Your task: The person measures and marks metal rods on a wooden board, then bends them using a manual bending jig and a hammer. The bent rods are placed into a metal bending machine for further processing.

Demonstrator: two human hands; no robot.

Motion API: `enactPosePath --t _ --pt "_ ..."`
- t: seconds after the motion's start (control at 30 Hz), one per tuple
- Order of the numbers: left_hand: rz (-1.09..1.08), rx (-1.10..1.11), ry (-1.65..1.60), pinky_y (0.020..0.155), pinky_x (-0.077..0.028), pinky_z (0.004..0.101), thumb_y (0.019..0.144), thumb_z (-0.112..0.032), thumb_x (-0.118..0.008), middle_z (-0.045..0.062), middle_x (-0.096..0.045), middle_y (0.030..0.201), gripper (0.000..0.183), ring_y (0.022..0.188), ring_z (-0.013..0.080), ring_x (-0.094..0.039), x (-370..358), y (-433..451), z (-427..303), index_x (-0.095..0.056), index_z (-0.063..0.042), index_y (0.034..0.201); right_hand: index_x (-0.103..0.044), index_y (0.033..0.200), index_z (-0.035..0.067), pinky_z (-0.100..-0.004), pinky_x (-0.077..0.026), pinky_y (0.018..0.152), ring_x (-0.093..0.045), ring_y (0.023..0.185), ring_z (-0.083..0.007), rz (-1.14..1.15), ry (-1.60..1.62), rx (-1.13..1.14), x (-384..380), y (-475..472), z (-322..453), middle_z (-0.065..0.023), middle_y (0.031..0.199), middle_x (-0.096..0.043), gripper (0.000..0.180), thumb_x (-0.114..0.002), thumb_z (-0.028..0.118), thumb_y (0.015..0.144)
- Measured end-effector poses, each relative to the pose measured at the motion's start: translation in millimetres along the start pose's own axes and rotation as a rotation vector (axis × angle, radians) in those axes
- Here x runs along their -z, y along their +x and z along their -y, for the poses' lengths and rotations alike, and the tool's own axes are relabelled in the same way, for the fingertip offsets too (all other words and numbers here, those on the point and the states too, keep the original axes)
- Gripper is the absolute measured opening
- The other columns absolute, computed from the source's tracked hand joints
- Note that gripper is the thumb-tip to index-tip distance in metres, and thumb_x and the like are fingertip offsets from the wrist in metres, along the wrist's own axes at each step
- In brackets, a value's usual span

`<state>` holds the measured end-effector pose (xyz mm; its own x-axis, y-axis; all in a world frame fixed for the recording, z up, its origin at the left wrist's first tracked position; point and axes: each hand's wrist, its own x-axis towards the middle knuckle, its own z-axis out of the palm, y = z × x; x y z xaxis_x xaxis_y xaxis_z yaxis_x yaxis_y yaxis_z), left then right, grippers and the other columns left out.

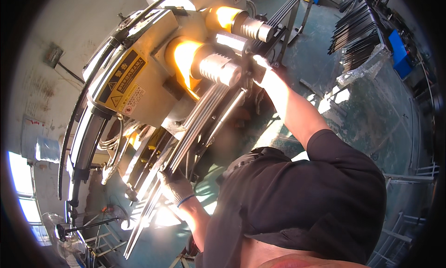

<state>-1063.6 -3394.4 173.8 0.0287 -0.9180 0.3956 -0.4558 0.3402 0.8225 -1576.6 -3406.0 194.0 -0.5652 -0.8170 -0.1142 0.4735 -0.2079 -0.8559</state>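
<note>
My left hand (176,188), in a knitted glove with a blue cuff, is closed around a bundle of long thin metal rods or tubes (198,121). The bundle slants from lower left up to the underside of a machine (150,69). My right hand (261,71), also gloved, is at a dark metal part beside the machine's front threaded spindle (221,69); its fingers are partly hidden, and glare covers part of it. A second threaded spindle (256,28) stands farther up. Below the right hand, a bright round bar (228,111) runs beside the bundle.
Black corrugated hose (87,83) curves around the machine's outer side. Dark rods (355,34) are stacked on a rack at upper right, with plastic wrap (366,67) by them. A fan (66,236) stands at lower left. Metal frames (400,179) are at the right edge.
</note>
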Motion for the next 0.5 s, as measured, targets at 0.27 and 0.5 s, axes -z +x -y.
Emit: enactPosePath --t 0.27,0.5 --pt "0.054 -0.090 0.364 0.094 -0.060 0.0380 0.101 -0.024 -0.073 0.013 -0.079 0.111 0.034 0.103 0.0290 -0.077 9.9 20.2 -20.0 -0.071 -0.003 0.127 -0.070 0.119 0.006 -0.0327 -0.053 0.077 -0.066 0.094 -0.0174 -0.146 -0.246 -0.043 -1.9 22.7 -10.8 -0.0058 0.108 -0.071 0.024 -0.064 0.025 0.108" --pt "0.013 -0.297 0.950 0.091 -0.061 0.0453 0.106 -0.030 -0.067 0.021 -0.074 0.122 0.035 0.110 0.0365 -0.074 77.3 22.8 52.8 -0.070 -0.003 0.128 -0.072 0.115 0.007 -0.0315 -0.052 0.069 -0.066 0.087 -0.0158 -0.244 -0.416 -0.046 7.8 32.7 -17.0 -0.0045 0.102 -0.070 0.023 -0.061 0.026 0.109"
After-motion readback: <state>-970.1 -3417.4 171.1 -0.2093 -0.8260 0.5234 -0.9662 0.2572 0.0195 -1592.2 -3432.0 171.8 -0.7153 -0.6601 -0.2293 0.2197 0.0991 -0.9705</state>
